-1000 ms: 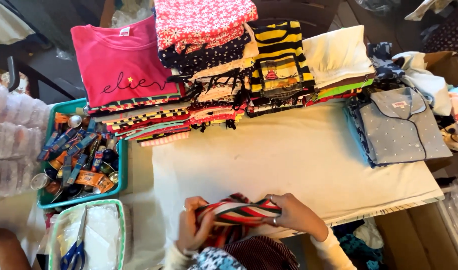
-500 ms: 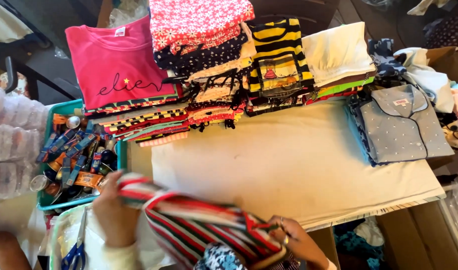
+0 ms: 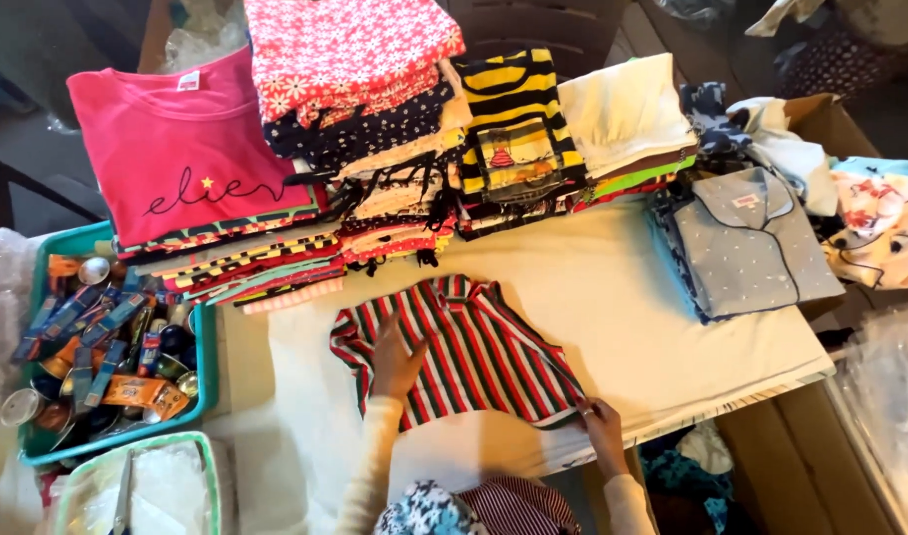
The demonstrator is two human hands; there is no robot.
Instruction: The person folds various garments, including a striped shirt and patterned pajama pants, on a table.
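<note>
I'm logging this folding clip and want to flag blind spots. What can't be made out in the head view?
- Striped shirt: its underside lies against the table cloth; the left hand covers part of it.
- Right hand: fingertips curl under the hem, so the grip is unclear.
- Folded stacks: lower garments show only edges.
- Teal bin: items too small to identify.
- Grey shirt: what lies beneath is hidden.

striped shirt (image 3: 464, 347): bunched and lifted before, now spread flat on worktop (image 3: 672, 327) | left hand (image 3: 395, 362): moved from lifted cloth to press flat on shirt | right hand (image 3: 601, 428): now pinches shirt's lower corner
</note>
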